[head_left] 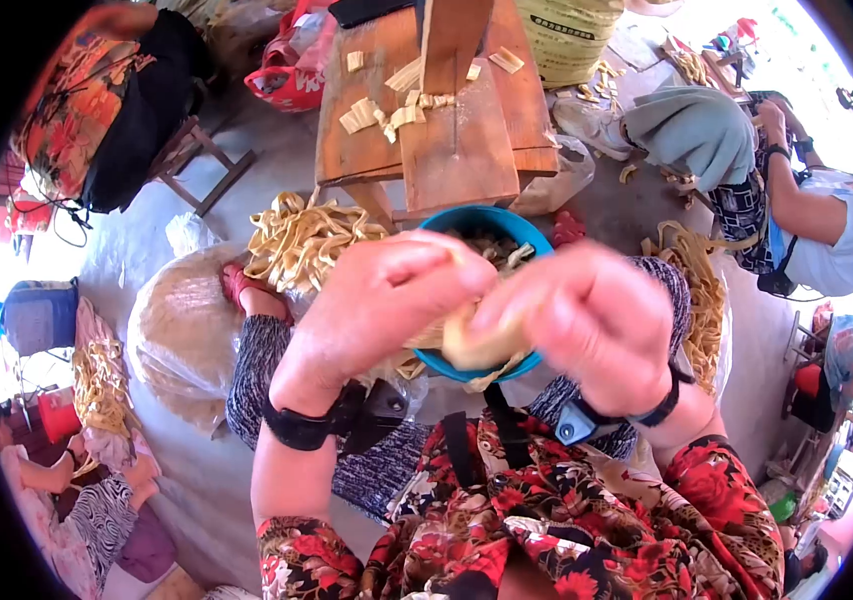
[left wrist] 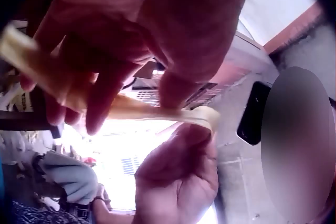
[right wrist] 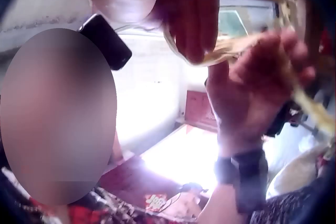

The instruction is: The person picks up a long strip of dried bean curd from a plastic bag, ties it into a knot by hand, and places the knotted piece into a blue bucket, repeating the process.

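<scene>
A long, pale yellow strip (head_left: 492, 345) stretches between both hands above a blue basin (head_left: 537, 235). My right hand (head_left: 602, 325), blurred in the head view, pinches one end of the strip. The left hand (head_left: 387, 300) holds it further along. In the left wrist view, the strip (left wrist: 79, 95) crosses under the left hand's fingers (left wrist: 97, 113), and its far end reaches the right hand (left wrist: 181, 176). The right wrist view shows the strip (right wrist: 231, 48) running from the right fingers to the left hand (right wrist: 247, 87). Scraps lie in the basin, partly hidden by the hands.
Ahead stands a wooden bench (head_left: 357, 140) with a blade-like upright and cut pieces (head_left: 362, 115). Heaps of yellow strips (head_left: 312, 240) lie left and right of the legs. A plastic-wrapped bundle (head_left: 182, 320) is at left. Other people sit around, one at right (head_left: 827, 220).
</scene>
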Available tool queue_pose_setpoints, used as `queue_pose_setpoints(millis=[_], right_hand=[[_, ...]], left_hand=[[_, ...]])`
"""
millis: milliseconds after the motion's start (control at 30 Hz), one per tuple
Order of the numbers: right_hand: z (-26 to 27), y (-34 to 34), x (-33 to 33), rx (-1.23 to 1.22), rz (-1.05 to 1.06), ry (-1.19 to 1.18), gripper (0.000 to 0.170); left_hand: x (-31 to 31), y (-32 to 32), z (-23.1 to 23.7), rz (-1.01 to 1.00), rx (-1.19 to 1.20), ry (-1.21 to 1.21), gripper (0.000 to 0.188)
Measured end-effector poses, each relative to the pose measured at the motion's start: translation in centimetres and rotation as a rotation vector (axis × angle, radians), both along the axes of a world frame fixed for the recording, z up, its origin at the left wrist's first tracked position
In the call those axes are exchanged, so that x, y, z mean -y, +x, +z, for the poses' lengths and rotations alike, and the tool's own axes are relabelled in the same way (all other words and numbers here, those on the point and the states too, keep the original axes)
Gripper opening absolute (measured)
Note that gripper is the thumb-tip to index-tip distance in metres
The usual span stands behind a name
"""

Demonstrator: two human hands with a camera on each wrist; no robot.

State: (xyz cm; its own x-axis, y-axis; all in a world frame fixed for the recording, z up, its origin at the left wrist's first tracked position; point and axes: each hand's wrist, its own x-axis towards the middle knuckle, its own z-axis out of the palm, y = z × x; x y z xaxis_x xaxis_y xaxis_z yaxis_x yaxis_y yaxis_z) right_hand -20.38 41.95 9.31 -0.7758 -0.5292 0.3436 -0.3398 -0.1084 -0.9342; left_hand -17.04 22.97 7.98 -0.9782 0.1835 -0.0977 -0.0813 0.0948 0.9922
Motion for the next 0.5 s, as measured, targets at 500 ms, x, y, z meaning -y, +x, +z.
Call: queue_pose_setpoints(millis=[500], right_hand=[[-2.3, 1.6, 0.6, 0.481, -0.087, -0.033, 0.026]], left_hand=[[-2.5, 1.9, 0.2, 0.353, 0.055, 0.252, 0.014]])
